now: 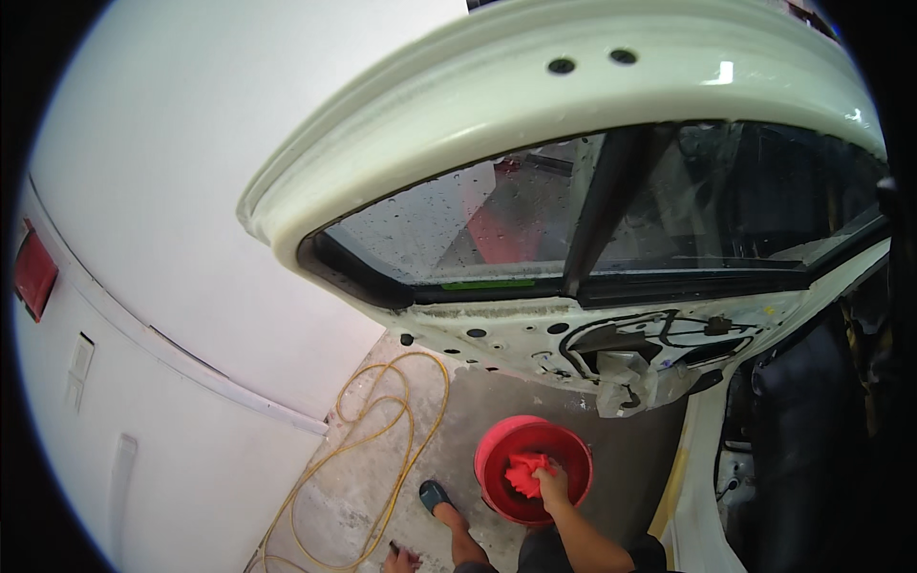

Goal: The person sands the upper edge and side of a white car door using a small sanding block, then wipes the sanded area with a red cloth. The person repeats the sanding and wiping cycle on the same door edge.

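A red cloth (527, 472) is bunched in my right hand (551, 485), whose fingers are closed on it. That hand reaches down inside a red bucket (485, 449) on the floor, and the cloth hangs within the rim. Low in the picture, my left hand (402, 562) shows only in part, near the bottom edge and left of my leg. A small dark spot lies by its fingertips; whether it holds anything I cannot make out. Above the bucket stands a white car door (449, 143), its inner trim off, with wires and torn plastic film (626, 384) showing. Droplets dot its window (411, 224).
A yellow hose (416, 420) lies in loops on the wet concrete floor (358, 482), left of the bucket. My foot in a dark slipper (433, 496) stands between them. A white wall (181, 191) runs along the left. The car's door sill (690, 487) borders the right side.
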Demonstrator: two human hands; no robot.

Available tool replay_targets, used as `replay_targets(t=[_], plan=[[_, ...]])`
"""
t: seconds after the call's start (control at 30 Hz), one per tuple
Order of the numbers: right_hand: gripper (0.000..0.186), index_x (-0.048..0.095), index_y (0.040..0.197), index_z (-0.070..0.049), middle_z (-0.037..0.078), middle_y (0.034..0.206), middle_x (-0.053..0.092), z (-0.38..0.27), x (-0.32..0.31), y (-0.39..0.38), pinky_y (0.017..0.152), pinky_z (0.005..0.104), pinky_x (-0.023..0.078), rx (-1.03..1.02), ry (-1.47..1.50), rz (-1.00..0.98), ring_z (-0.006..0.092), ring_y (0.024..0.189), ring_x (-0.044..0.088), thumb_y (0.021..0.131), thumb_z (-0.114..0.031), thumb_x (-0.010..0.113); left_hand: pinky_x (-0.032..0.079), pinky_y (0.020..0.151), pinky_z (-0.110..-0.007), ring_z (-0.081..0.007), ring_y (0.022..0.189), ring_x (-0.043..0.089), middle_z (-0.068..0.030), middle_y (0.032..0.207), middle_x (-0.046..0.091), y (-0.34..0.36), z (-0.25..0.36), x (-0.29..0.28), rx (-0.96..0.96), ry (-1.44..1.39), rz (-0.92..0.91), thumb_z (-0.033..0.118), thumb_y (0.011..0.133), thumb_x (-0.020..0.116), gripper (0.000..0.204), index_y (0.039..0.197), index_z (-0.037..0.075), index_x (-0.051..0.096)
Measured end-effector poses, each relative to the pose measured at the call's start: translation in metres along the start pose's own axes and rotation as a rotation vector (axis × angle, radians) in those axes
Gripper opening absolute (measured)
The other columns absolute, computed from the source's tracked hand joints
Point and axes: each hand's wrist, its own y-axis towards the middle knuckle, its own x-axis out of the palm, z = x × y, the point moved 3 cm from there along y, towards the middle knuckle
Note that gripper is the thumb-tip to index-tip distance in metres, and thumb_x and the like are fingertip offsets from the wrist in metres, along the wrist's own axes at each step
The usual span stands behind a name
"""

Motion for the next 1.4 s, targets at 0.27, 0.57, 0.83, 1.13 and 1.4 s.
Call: replay_targets(t=[0.27, 0.57, 0.83, 1.13, 1.4], plan=[[0.018, 0.069, 0.093, 0.002, 0.008, 0.084, 0.069, -0.069, 0.004, -0.01, 0.074, 0.0356, 0.056, 0.307, 0.274, -0.103, 0.0213, 0.079, 0.069, 0.075, 0.001, 0.065, 0.06, 0.077, -0.046, -0.0306, 0.092, 0.071, -0.0151, 0.102, 0.066, -0.042, 0.166, 0.21, -0.112, -0.034, -0.336, 0.046, 0.106, 0.053, 0.048, 0.124, 0.002, 0.056], [0.056, 0.052, 0.145, -0.01, 0.018, 0.141, 0.059, -0.191, -0.034, -0.098, 0.105, 0.0468, 0.052, 0.211, 0.31, -0.551, 0.0328, 0.129, 0.059, 0.09, -0.018, 0.062, 0.055, 0.096, -0.053, -0.0328, 0.121, 0.065, -0.0193, 0.143, 0.058, -0.11, 0.266, 0.301, -0.182, -0.845, -0.82, 0.047, 0.1, 0.065, 0.06, 0.138, 0.003, 0.054], [0.057, 0.06, 0.141, -0.018, 0.008, 0.137, 0.066, -0.156, -0.033, -0.1, 0.105, 0.0477, 0.053, 0.413, 0.791, -0.735, 0.028, 0.125, 0.064, 0.097, -0.054, 0.065, 0.058, 0.081, -0.04, -0.019, 0.09, 0.067, -0.0095, 0.108, 0.07, -0.156, 0.29, 0.34, 0.456, -0.2, -0.56, 0.055, 0.101, 0.06, 0.056, 0.115, 0.001, 0.067], [0.039, 0.062, 0.129, -0.003, 0.013, 0.11, 0.073, -0.453, -0.108, -0.173, 0.084, 0.0447, 0.062, -0.327, 0.253, -0.624, 0.0257, 0.095, 0.074, 0.097, -0.026, 0.068, 0.055, 0.091, -0.057, -0.0379, 0.108, 0.063, -0.023, 0.119, 0.06, -0.046, 0.271, 0.25, 0.058, -0.327, -0.473, 0.077, 0.096, 0.046, 0.079, 0.113, 0.0, 0.05], [0.037, 0.066, 0.125, 0.0, 0.008, 0.099, 0.073, -0.733, -0.246, -0.297, 0.074, 0.031, 0.058, -1.287, 0.024, 0.413, 0.0185, 0.086, 0.072, 0.09, -0.009, 0.059, 0.048, 0.095, -0.062, -0.0376, 0.109, 0.06, -0.0197, 0.105, 0.061, 0.062, 0.116, 0.056, -0.294, -0.264, -0.038, 0.074, 0.099, 0.039, 0.066, 0.097, 0.01, 0.052]])
